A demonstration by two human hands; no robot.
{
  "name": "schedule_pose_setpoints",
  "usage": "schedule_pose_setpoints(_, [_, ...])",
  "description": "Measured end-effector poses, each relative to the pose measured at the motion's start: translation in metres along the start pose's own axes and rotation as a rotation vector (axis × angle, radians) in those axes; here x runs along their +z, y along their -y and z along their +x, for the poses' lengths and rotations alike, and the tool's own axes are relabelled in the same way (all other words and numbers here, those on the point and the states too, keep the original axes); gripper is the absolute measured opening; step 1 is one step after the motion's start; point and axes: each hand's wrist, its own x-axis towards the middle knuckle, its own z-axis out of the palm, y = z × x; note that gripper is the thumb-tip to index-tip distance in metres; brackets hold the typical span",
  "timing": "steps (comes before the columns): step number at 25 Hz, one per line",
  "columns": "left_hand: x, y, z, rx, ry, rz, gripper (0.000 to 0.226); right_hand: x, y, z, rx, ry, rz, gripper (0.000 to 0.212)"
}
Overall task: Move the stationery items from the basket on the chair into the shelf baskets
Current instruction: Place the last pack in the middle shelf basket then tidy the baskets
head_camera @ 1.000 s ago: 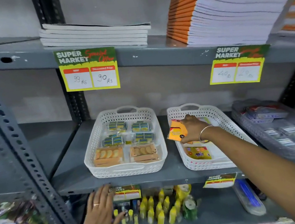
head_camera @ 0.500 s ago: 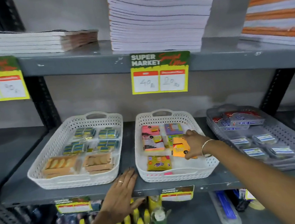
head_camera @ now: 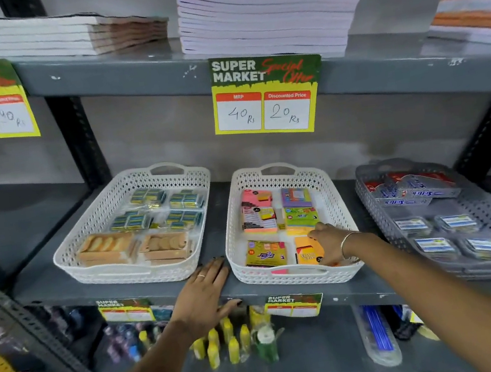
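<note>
At the middle basket's [head_camera: 346,269] front right corner, your right hand [head_camera: 329,241] loosely pinches the light, stiff orange sticky-note pack [head_camera: 307,251] by its edges; your left hand [head_camera: 205,298] rests flat, empty.

This place is a shop. A price tag [head_camera: 267,94] on the grey metal shelf [head_camera: 348,73] reads "Super Market Special Offer", with MRP 40 and discounted price 20. Above the tag lie stacks of notebooks [head_camera: 269,9]; below it stand white baskets [head_camera: 295,276] with packed stationery.
</note>
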Motion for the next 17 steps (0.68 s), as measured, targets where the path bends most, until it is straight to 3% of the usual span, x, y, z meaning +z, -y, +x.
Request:
schedule_pose_setpoints(5, [-0.002,0.001,0.0,-0.023,0.062,0.0,0.073,-0.003,0.004,0.003,0.02,0.047,-0.009,0.07])
schedule_pose_setpoints(7, [-0.004,0.0,-0.004,-0.026,0.049,-0.118,0.071,-0.003,0.005,0.003,0.026,0.054,-0.014,0.075])
schedule_pose_setpoints(10, [-0.018,-0.007,-0.005,-0.107,-0.176,-0.463,0.064,-0.004,0.006,0.003,0.025,0.054,-0.002,0.078])
schedule_pose_setpoints(13, [-0.051,-0.022,0.032,-0.097,-0.35,-0.565,0.047,-0.004,0.005,0.001,0.016,0.043,0.024,0.079])
schedule_pose_setpoints(15, [-0.067,-0.031,0.076,-0.028,-0.175,-0.544,0.035,-0.004,0.005,-0.001,0.009,0.033,0.023,0.076])
schedule_pose_setpoints(17, [-0.064,-0.036,0.112,0.017,0.194,-0.466,0.041,-0.003,0.006,-0.002,0.003,0.035,0.017,0.077])
